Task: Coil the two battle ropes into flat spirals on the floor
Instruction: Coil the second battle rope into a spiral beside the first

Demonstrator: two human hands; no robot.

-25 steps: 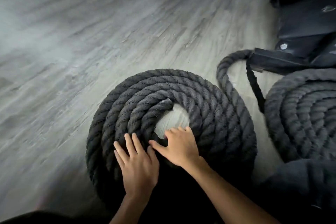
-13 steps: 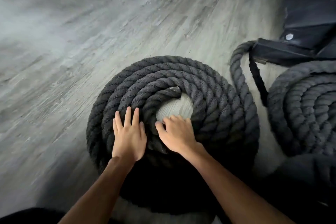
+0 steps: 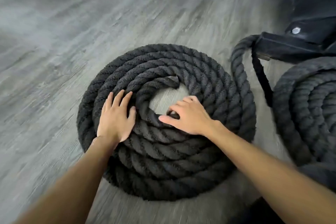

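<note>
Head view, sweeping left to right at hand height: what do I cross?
Grey wood-look floor → left hand → right hand, both on the black spiral-coiled rope → its loose rope bend → flat black strap → second black rope coil.

First rope (image 3: 163, 160): black, thick-twisted, flat spiral under both hands; left hand (image 3: 116, 120) flat on inner turns, right hand (image 3: 189, 116) hooks innermost turn. Second rope (image 3: 307, 114): coiled, right of right hand, partly out of view
</note>
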